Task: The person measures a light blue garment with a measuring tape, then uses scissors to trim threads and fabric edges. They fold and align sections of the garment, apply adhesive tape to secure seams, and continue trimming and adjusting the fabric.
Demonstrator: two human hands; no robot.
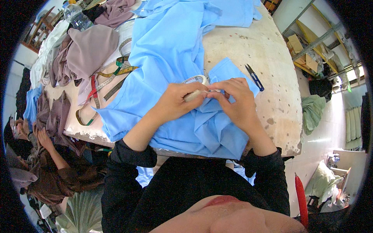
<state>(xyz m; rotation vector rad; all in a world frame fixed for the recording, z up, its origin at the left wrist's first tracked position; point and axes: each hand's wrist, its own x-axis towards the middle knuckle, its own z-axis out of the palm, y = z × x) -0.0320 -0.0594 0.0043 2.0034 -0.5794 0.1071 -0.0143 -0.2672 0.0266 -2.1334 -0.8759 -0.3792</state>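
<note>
My left hand (173, 103) is closed around a pale tape roll (193, 95), with its white rim showing beyond the fingers. The fingertips of my right hand (237, 101) pinch together at the roll's right side, meeting those of the left. What lies between the right fingertips is too small to make out. Beneath both hands a light blue cloth (167, 70) spreads in folds over the table and reaches its near edge. Just right of my right hand lies a pair of dark blue thread snips (255, 77).
The worn wooden table (272, 116) carries measuring tapes (93, 87) and heaped mauve cloth (91, 46) on the left. A clear plastic bottle (77, 17) lies behind it. A co-worker's hands (44, 138) handle brown fabric at far left. Shelves with boxes (297, 44) stand at right.
</note>
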